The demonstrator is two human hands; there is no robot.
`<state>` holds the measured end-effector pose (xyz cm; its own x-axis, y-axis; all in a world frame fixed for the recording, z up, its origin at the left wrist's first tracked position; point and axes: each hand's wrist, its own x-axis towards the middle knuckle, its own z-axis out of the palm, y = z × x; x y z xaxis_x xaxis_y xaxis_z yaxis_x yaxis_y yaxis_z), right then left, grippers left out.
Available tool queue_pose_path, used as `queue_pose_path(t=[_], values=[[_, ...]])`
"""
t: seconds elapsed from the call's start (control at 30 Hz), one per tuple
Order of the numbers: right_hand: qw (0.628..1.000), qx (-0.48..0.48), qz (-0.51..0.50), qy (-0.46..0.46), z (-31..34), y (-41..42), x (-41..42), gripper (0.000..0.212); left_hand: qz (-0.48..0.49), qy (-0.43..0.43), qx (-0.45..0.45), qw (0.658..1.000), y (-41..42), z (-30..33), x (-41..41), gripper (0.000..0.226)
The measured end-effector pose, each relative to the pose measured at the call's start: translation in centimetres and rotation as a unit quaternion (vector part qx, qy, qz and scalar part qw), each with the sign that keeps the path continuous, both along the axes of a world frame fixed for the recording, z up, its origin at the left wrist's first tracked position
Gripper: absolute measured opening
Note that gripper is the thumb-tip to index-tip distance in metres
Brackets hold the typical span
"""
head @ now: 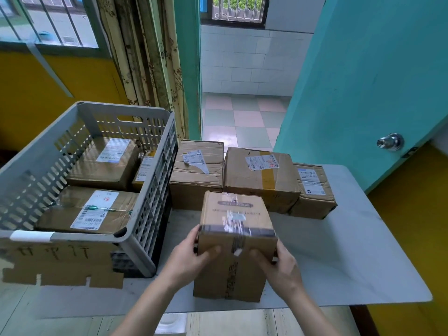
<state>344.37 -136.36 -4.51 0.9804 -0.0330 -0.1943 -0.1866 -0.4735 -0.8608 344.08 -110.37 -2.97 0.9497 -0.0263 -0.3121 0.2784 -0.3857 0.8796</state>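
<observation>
- The left hand [191,253] and the right hand [278,260] are apart, one on each side of the cardboard box [236,246], and both clamp it: thumbs press on the near face and fingers wrap round the side faces.
- The box sits low in the middle of the frame, directly ahead of the hands and squarely between them, so neither hand is nearer to it.
- It looks close to cubic, with no plain long axis. A tape seam runs away from the person across the top and down the near face.
- Its lower edge is near the front edge of the tabletop [339,251]. Whether it rests there or is just off the surface cannot be told — the top edge is blurred.
- The grey crate [84,236] fills the left of the frame, just beside the box, and already holds three labelled parcels.
- The relation that matters is that the crate lies on the left hand's side and its slotted wall stands between the box and the free space inside. My judgement is that a move into it calls for a lift above the rim, then a carry toward the left of the frame — left hand leading.
- Behind the box, toward mid-frame, three more parcels [259,175] stand in a row on the tabletop.
</observation>
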Motion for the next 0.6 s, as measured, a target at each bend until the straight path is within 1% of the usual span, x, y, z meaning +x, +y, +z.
queue_pose_path(t=[0.03,0.07,0.13,0.23,0.27,0.3,0.43,0.5,0.6], values=[[1.0,-0.003,-0.007,-0.008,0.4,0.2,0.6,0.055,0.019,-0.003,0.012,1.0,-0.1,0.3,0.5,0.063],[1.0,-0.007,-0.01,-0.009,0.6,0.4,1.2,0.055,0.033,-0.005,0.027,0.999,-0.2,0.5,0.9,0.059],[1.0,-0.021,-0.005,-0.001,1.0,0.9,2.2,0.057,0.053,-0.002,0.054,0.997,-0.2,0.5,1.6,0.059],[0.998,-0.048,-0.009,0.029,0.7,1.3,3.5,0.081,0.07,0.011,0.062,0.996,-0.3,0.3,2.4,0.059],[0.998,-0.054,-0.013,0.039,0.4,1.3,3.8,0.086,0.068,0.015,0.061,0.996,-0.5,0.1,2.6,0.06],[0.997,-0.055,-0.017,0.047,0.4,1.4,4.0,0.085,0.064,0.017,0.06,0.996,-0.6,0.1,2.7,0.061],[0.998,-0.056,-0.016,0.036,0.8,1.7,5.0,0.063,0.054,0.015,0.056,0.997,-1.1,-0.1,3.6,0.066],[0.997,-0.072,-0.007,0.034,0.6,1.6,5.2,0.059,0.049,0.016,0.062,0.997,-1.1,-0.4,3.7,0.068],[0.993,-0.09,0.016,0.073,-0.4,1.0,5.3,0.057,0.045,0.039,0.067,0.996,-1.1,-0.9,3.5,0.065]])
